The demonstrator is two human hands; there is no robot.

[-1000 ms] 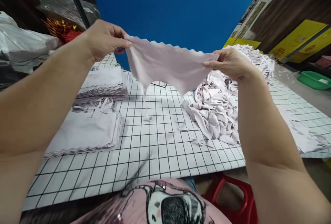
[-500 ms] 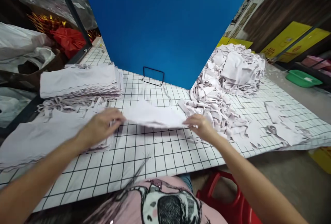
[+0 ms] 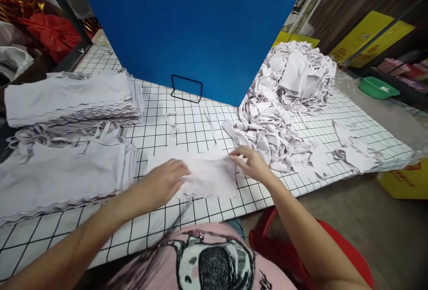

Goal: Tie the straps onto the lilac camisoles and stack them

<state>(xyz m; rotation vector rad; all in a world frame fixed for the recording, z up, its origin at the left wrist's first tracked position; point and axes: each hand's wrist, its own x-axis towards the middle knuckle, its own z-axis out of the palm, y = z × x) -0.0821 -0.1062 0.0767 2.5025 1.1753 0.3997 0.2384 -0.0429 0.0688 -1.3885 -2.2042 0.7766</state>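
Note:
A white cloth piece (image 3: pixel 209 176) with a wavy lower edge lies spread on the table in front of me, its upper part folded or layered. My left hand (image 3: pixel 167 180) rests palm down across its left side, fingers laid on the cloth and slightly blurred. At the upper right corner, my right hand (image 3: pixel 250 163) pinches the cloth between thumb and fingers. To the left are two neat stacks of similar pieces, a rear stack (image 3: pixel 67 96) and a front stack (image 3: pixel 63 174), with straps bunched between them.
A large heap of white cloth scraps (image 3: pixel 301 80) spreads on the right. Loose scraps (image 3: pixel 356 151) lie farther right on the grid-patterned table (image 3: pixel 160 136). A blue panel (image 3: pixel 197 26) with a black wire frame (image 3: pixel 186 88) stands behind. A red chair (image 3: pixel 347 241) is below the table edge.
The cloth, held up between both hands before, now lies flat on the table. My left hand has come inward from the cloth's left corner onto its surface. The view has shifted.

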